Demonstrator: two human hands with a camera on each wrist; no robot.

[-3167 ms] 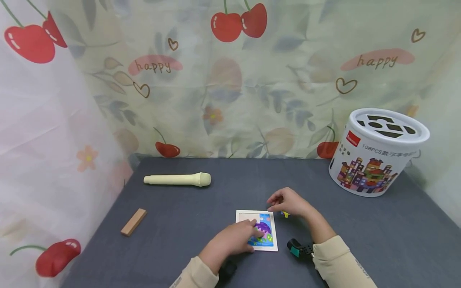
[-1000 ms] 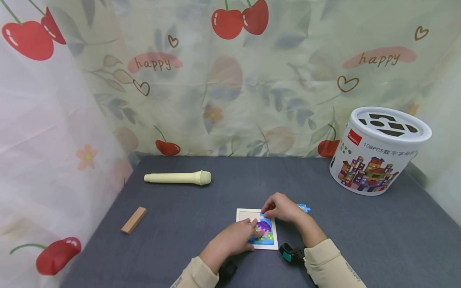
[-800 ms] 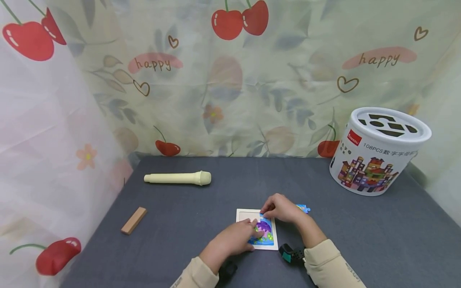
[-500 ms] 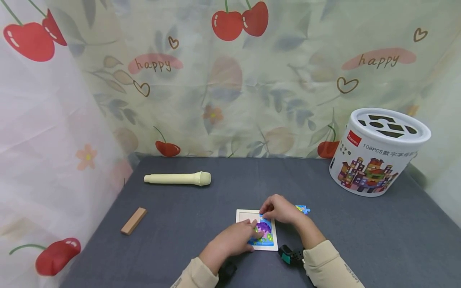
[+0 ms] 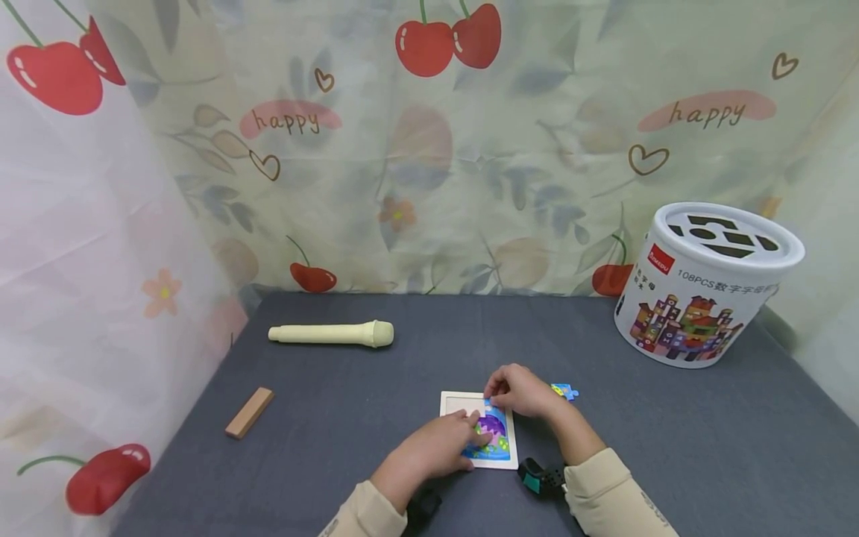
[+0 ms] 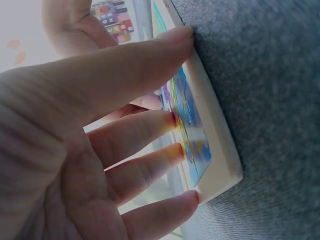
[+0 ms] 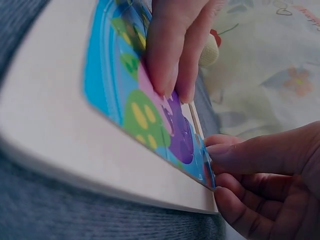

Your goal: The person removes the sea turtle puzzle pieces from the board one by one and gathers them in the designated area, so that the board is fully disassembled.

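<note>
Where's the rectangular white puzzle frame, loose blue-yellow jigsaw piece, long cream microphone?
Rectangular white puzzle frame (image 7: 55, 115): right wrist view, bare rim.
Loose blue-yellow jigsaw piece (image 5: 566, 391): head view, visible middle.
Long cream microphone (image 5: 329, 334): head view, handle.

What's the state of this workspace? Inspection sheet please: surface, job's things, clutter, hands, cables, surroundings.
Surface: dark grey tabletop, fabric-textured.
Job's things: puzzle, partly filled, in a white frame; far left area bare. A loose piece lies to its right, apart.
Clutter: wooden block and beige microphone-shaped object at left; white bucket at far right.
Hands: left hand rests on the puzzle, fingers extended; right hand pinches at its far right corner.
Cables: nothing seen clearly.
Surroundings: patterned curtain behind and at left.
</note>
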